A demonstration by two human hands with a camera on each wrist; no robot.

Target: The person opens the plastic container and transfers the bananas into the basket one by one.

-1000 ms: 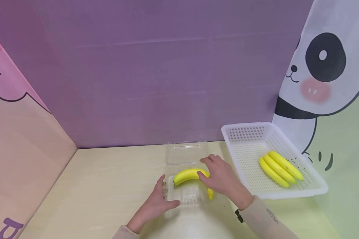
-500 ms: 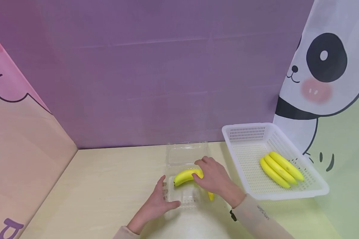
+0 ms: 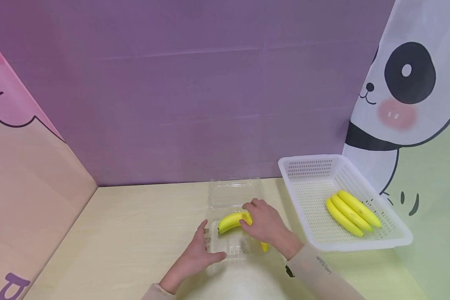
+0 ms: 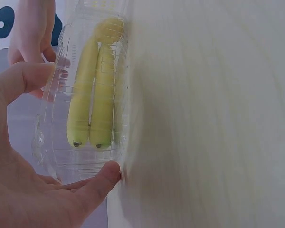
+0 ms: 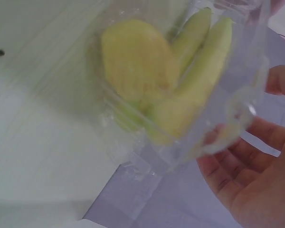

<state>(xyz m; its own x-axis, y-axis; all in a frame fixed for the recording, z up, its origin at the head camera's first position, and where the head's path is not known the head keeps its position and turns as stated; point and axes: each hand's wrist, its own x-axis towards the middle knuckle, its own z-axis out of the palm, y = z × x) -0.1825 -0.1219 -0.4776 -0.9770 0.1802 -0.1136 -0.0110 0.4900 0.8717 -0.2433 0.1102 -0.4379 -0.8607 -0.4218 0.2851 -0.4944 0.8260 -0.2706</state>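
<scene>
A clear plastic clamshell container (image 3: 234,256) lies on the table with its lid (image 3: 234,193) folded back. My left hand (image 3: 198,250) holds its left end, the thumb and fingers spread round that side. Inside lies a yellow banana (image 3: 230,222); the left wrist view shows two bananas (image 4: 83,95) side by side behind the clear wall. Over the right end my right hand (image 3: 264,221) is bent, its fingertips near the rim, hiding that end of the banana. A yellow tip (image 3: 264,246) shows below the hand. In the right wrist view a broad yellow shape (image 5: 137,59) is blurred.
A white perforated basket (image 3: 300,200) stands to the right, with three bananas (image 3: 352,212) in it. A purple backdrop (image 3: 180,91) rises behind the pale wooden table (image 3: 135,237), with printed panels on both sides.
My right hand has moved left and slightly down over the container, covering more of the banana's right end. The left hand and the container have stayed in place.
</scene>
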